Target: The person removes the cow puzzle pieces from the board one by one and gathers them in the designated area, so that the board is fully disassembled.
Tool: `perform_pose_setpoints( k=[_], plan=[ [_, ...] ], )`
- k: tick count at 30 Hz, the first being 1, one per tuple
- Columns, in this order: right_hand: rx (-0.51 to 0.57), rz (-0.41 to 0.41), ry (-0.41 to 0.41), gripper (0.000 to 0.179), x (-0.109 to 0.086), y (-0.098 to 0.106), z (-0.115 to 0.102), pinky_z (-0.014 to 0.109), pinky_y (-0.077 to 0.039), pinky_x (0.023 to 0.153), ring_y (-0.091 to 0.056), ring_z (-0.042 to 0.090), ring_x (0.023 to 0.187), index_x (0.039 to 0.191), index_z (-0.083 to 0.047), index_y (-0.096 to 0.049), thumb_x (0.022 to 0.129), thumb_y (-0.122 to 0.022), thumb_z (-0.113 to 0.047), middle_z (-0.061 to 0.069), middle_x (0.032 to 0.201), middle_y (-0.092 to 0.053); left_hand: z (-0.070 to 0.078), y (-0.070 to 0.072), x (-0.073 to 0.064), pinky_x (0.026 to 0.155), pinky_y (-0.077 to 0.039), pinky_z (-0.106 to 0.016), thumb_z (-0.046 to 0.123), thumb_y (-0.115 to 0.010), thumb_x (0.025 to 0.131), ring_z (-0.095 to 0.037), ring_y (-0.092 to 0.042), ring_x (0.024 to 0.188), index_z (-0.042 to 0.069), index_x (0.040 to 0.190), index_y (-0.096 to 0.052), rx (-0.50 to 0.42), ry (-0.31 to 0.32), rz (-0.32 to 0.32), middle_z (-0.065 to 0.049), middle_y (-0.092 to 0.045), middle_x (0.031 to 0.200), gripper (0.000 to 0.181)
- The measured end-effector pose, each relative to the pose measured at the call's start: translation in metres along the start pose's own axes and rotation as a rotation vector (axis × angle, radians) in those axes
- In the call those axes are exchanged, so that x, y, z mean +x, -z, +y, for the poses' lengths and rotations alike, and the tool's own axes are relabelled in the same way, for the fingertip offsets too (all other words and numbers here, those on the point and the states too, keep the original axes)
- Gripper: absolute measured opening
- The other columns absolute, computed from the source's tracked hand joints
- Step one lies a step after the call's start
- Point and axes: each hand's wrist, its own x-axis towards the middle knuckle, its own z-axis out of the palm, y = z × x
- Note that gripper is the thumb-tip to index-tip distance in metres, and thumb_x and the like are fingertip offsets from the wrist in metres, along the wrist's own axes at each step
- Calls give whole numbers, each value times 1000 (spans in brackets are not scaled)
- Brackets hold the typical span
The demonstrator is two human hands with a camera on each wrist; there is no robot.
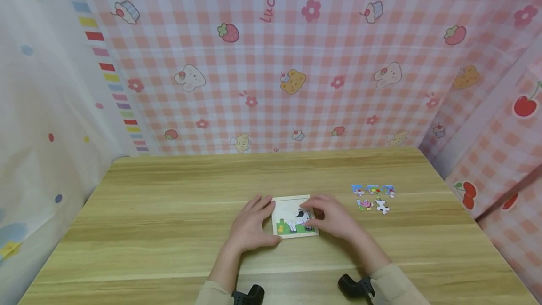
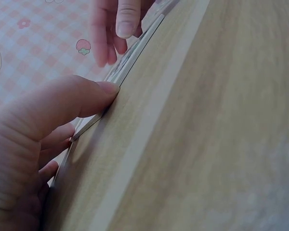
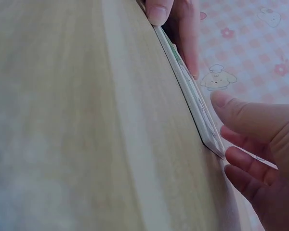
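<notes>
A square wooden jigsaw tray [image 1: 284, 198] lies on the table, its lower part filled with pieces showing a black-and-white animal on green grass. The upper left of the tray is bare. My left hand [image 1: 254, 225] holds the tray at its left side, the thumb on the lower left corner and the fingers along the left edge. Over the tray's right side is my right hand [image 1: 332, 215], its thumb and forefinger apart, close to the fitted animal pieces [image 1: 301, 218]. In the right wrist view, no loose piece shows between the right hand's thumb and fingers [image 3: 248, 166].
Several loose jigsaw pieces [image 1: 373, 190] lie in two rows right of the tray, including a white one [image 1: 382, 206]. The wooden table [image 1: 169, 201] meets a pink checked cloth [image 1: 262, 60] at the back. Cloth also hangs at both sides.
</notes>
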Motion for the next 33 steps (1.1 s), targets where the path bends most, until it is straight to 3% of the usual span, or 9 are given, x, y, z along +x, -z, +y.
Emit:
perform_pose_setpoints(
  k=[13, 19, 27, 33],
  plan=[
    [-36, -35, -12, 33, 6, 0, -3, 48, -45, 95, -54, 25, 108, 112, -16, -74, 81, -83, -23, 3, 117, -63, 0, -2, 0, 115, -24, -53, 45, -79, 67, -33, -23, 147, 5, 145, -50, -1, 4, 8, -7, -40, 155, 92],
    [-27, -39, -2, 32, 7, 1, -4, 43, -45, 88, -53, 21, 101, 111, -14, -74, 81, -83, -21, 2, 114, -62, -1, -2, 1, 115, -24, -53, 46, -79, 68, -33, -23, 147, 5, 145, -50, 5, 3, 6, -7, -40, 155, 92],
    [-8, -50, -27, 30, 9, -1, -1, 50, -44, 97, -54, 27, 111, 108, -17, -72, 80, -83, -22, 4, 120, -61, -1, -2, 1, 115, -24, -53, 45, -80, 67, -33, -23, 147, 5, 145, -50, -4, 3, 10, -7, -40, 155, 92],
    [-9, -58, -27, 28, 11, -2, -1, 48, -43, 96, -53, 27, 110, 105, -16, -70, 81, -83, -21, 5, 120, -61, -1, -2, 0, 116, -23, -53, 45, -80, 67, -33, -23, 147, 5, 145, -50, -9, 10, 5, -6, -40, 155, 92]
  ],
)
